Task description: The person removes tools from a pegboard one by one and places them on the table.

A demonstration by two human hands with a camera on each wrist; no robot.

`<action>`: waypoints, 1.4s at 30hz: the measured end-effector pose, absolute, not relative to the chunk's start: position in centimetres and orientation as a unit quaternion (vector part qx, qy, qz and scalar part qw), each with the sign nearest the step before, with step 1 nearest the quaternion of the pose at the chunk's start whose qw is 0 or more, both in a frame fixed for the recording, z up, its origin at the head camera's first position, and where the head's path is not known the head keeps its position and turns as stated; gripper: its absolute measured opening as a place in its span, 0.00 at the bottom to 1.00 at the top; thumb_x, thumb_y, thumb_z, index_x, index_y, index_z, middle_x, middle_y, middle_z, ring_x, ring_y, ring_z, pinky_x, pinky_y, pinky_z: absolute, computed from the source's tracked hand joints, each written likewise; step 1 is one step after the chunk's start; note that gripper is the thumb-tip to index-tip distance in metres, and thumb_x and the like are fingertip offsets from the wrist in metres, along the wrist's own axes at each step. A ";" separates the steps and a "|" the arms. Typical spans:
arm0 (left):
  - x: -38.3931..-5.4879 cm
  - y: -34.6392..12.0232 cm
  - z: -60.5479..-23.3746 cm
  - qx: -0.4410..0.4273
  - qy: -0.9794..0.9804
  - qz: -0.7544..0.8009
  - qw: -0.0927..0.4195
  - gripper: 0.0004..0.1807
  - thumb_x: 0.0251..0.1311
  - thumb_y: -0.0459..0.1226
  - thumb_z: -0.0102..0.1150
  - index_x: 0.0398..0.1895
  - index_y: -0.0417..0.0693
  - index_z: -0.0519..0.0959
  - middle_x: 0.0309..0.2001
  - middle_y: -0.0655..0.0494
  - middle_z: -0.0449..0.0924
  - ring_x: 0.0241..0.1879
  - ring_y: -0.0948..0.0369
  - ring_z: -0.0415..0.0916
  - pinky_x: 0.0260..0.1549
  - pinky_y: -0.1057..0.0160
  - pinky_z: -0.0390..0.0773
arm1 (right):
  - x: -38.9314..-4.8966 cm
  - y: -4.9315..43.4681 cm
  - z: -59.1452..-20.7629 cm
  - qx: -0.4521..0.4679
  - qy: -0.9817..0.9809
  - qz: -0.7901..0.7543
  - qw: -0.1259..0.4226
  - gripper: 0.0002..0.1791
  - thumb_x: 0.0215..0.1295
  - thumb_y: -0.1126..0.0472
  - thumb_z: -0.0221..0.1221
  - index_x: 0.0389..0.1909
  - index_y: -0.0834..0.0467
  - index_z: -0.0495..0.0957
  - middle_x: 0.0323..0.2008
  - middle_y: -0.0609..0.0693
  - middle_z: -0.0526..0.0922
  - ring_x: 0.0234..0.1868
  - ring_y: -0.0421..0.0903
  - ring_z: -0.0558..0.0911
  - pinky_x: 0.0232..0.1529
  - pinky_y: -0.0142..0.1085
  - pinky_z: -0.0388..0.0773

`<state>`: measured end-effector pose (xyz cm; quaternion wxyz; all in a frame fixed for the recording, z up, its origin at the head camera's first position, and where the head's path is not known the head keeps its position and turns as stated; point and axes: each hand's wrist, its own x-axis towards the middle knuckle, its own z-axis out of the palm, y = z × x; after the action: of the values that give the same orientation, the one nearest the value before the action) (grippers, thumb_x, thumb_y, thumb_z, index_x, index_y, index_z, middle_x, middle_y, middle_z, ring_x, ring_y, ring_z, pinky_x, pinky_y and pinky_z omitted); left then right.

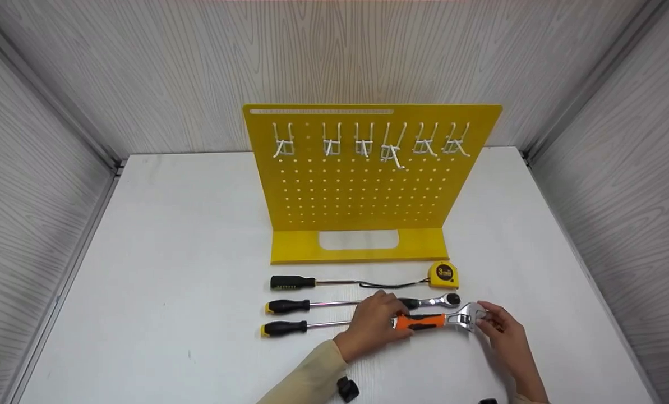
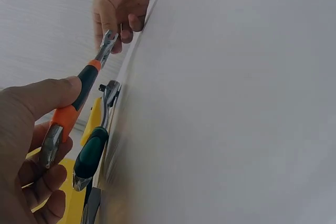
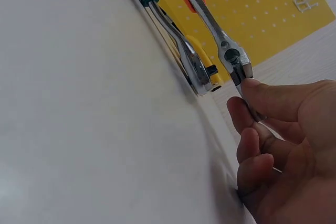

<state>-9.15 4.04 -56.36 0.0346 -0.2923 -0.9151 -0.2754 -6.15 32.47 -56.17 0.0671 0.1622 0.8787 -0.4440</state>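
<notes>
An adjustable wrench [image 1: 424, 321] with an orange and dark handle is held between both hands, lifted off the table in the wrist views. My left hand [image 1: 373, 320] pinches the handle near its end, thumb on top in the left wrist view. At the other end, my right hand [image 1: 505, 331] pinches the silver head between thumb and fingers, clearest in the right wrist view. Just behind the wrench lies a ratchet wrench [image 1: 438, 301] with a dark green handle [image 2: 92, 153], partly covered by my left hand. That hand also hides the tips of two black-and-yellow screwdrivers [image 1: 289, 306].
A dark-handled screwdriver [image 1: 292, 282] and a yellow tape measure [image 1: 443, 275] with a black strap lie farther back. Behind them stands a yellow pegboard [image 1: 368, 196] with several white hooks [image 1: 363, 147] along its top. Wood-grain panels [image 1: 323, 62] enclose the white table [image 1: 171, 252].
</notes>
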 end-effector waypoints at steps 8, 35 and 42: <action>-9.1 4.3 -56.5 -0.296 -0.919 -0.257 0.029 0.19 0.46 0.56 0.71 0.37 0.56 0.85 0.29 0.67 0.77 0.30 0.68 0.68 0.26 0.75 0.63 | -6.2 32.5 -56.4 0.145 0.901 -0.403 0.075 0.23 0.65 0.67 0.58 0.62 0.60 0.72 0.48 0.57 0.80 0.38 0.39 0.73 0.38 0.27 0.70; -8.8 4.4 -56.7 -0.318 -0.931 -0.178 0.040 0.16 0.43 0.55 0.71 0.32 0.57 0.85 0.29 0.65 0.80 0.30 0.65 0.75 0.26 0.69 0.67 | -6.2 32.5 -56.3 0.144 0.909 -0.376 0.107 0.25 0.62 0.64 0.62 0.61 0.61 0.73 0.47 0.58 0.78 0.45 0.49 0.70 0.43 0.34 0.68; -8.9 4.4 -56.8 -0.317 -0.932 -0.177 0.027 0.16 0.44 0.54 0.71 0.32 0.57 0.85 0.29 0.64 0.80 0.30 0.65 0.75 0.25 0.69 0.67 | -6.3 32.3 -56.3 0.139 0.907 -0.382 0.111 0.24 0.63 0.66 0.61 0.61 0.63 0.73 0.50 0.61 0.78 0.47 0.50 0.71 0.45 0.35 0.69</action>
<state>-8.88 4.44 -56.77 0.0269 -0.3167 -0.9315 -0.1767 -6.35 32.34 -56.29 0.1111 0.1390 0.9071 -0.3815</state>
